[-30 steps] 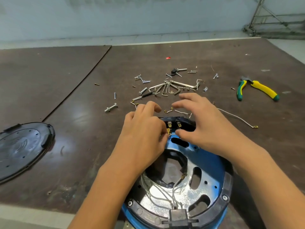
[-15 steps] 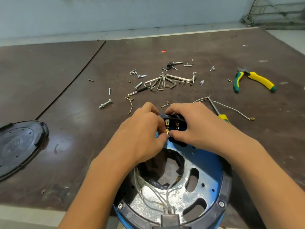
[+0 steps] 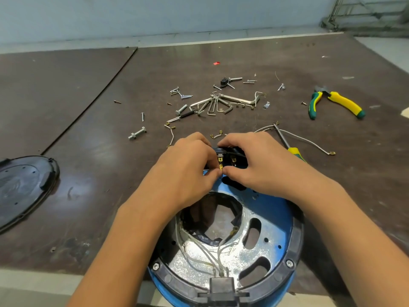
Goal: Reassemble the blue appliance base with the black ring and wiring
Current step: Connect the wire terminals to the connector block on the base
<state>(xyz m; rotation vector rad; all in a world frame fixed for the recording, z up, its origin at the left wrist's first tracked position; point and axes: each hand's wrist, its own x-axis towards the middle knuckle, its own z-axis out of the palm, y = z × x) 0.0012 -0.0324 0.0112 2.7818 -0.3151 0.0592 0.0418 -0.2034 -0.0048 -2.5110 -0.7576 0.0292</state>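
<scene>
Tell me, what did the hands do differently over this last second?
The right hand, spread open a second ago, came down and now grips the black terminal block. The left hand kept pinching the brass terminal. The blue base and pliers stayed put.

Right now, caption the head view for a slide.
Left hand and right hand pinch a terminal at the base's far edge; ring fitted, pliers beyond.

On brown wooden table (image 3: 88, 173): round blue metal base (image 3: 276, 218) in front, round black plastic lid (image 3: 22, 189) left, yellow-green pliers (image 3: 340, 103) far back right.
</scene>
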